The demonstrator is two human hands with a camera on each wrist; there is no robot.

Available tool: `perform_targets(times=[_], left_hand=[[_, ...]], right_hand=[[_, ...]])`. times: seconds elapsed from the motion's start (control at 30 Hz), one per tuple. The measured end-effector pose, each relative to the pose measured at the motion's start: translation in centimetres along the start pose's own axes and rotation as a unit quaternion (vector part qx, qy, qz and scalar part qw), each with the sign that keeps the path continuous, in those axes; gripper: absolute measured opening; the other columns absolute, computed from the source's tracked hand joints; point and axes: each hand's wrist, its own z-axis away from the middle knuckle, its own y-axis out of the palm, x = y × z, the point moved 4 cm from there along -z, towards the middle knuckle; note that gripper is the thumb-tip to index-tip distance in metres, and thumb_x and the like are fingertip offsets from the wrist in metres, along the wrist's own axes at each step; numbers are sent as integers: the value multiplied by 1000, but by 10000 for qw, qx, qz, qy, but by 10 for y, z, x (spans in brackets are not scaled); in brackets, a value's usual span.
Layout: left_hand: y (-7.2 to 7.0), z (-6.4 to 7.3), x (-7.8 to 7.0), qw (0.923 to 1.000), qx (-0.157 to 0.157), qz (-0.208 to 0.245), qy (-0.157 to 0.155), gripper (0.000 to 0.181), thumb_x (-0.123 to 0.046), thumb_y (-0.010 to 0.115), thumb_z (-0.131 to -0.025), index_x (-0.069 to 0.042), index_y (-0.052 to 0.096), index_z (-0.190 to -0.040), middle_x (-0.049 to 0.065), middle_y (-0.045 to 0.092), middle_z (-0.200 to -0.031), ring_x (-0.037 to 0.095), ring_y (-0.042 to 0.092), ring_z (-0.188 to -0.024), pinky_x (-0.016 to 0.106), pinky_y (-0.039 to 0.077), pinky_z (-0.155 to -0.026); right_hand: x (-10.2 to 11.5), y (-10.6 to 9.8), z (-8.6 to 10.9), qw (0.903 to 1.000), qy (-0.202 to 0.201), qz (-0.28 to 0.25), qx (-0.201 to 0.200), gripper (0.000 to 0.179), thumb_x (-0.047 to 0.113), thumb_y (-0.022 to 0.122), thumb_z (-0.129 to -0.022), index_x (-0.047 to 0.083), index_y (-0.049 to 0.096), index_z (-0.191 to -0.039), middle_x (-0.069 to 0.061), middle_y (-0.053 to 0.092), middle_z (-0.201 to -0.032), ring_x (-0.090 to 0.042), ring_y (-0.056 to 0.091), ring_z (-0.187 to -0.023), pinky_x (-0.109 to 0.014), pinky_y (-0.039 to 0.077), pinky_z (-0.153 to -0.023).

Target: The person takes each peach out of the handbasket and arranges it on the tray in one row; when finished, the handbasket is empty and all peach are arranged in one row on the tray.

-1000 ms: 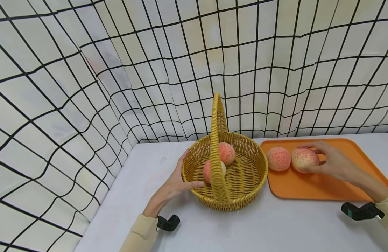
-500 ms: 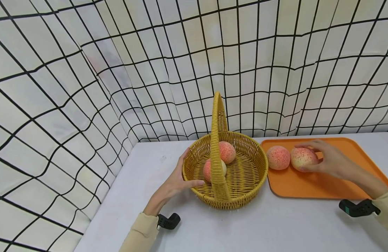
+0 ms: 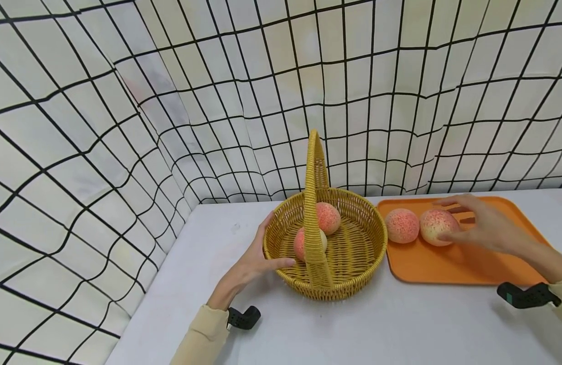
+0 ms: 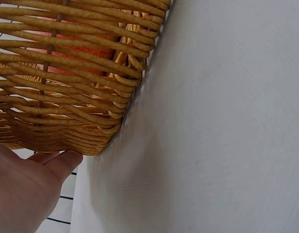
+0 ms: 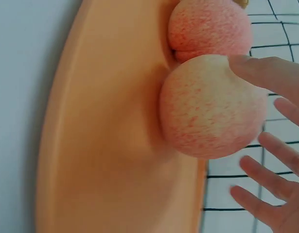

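Note:
My left hand [image 3: 251, 261] holds the yellow wicker basket [image 3: 367, 276] at its left rim, thumb over the edge and fingers along the outer wall. In the left wrist view, fingertips [image 4: 66, 161] touch the weave. Two pink peaches, one farther back [image 3: 328, 218] and one partly behind the handle [image 3: 299, 245], lie inside. On the orange tray [image 3: 426, 268], a cream-and-pink peach [image 3: 438, 228] sits beside a pinker peach [image 3: 402, 226]. My right hand [image 3: 488, 228] is around the cream-and-pink one with spread fingers; in the right wrist view, its thumb [image 5: 266, 73] overlaps the fruit.
The basket's tall arched handle [image 3: 311, 203] rises over its middle. The tray stands close to the basket's right side on a white table [image 3: 376, 329]. Behind the table hangs a white cloth with a black grid [image 3: 271, 101], which also runs along the left.
My right hand has loosened from the cream-and-pink peach, its fingers spreading wider and lifting off. The peach stays beside its neighbour. My left hand and the basket keep their places.

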Motion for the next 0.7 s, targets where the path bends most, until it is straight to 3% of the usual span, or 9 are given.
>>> perform_targets(times=[0.1, 0.2, 0.33, 0.53, 0.7], left_hand=[[1, 0, 0, 10000, -40, -17, -28, 125, -36, 92, -79, -34, 6, -168, 7, 14, -173, 34, 22, -157, 58, 19, -125], [3, -1, 1, 10000, -2, 46, -29, 125, -36, 93, -78, -34, 6, -168, 9, 16, -173, 35, 23, -156, 58, 21, -125], [-1, -1, 3, 9999, 28, 152, -12, 127, -37, 93, -78, -30, 5, -169, 11, 17, -172, 36, 26, -154, 57, 23, -124], [-2, 1, 5, 9998, 20, 177, 12, 128, -38, 93, -77, -29, 5, -169, 11, 14, -173, 36, 25, -155, 59, 22, -124], [-1, 2, 3, 9999, -14, 127, -7, 126, -37, 93, -78, -31, 6, -169, 9, 14, -174, 35, 25, -156, 59, 21, -124]], right_hand=[[14, -7, 0, 9988, -222, 295, -308, 70, 13, 94, -78, 1, 61, -138, -25, 53, -134, -47, 53, -118, -66, 51, -86], [35, -11, -1, 9972, -468, 272, -520, 71, 12, 95, -76, 6, 61, -139, -24, 51, -137, -47, 50, -120, -74, 46, -86], [80, -6, -13, 9946, -865, -115, -568, 72, 10, 94, -77, 11, 60, -141, -18, 51, -140, -42, 49, -125, -70, 45, -93], [149, 17, -35, 9826, -1597, -778, -547, 73, 12, 92, -81, 16, 58, -145, -6, 53, -145, -28, 49, -133, -49, 44, -106], [187, 48, -54, 9692, -2047, -1337, -300, 72, 13, 92, -82, 12, 57, -145, -7, 54, -143, -28, 51, -132, -58, 45, -108]])
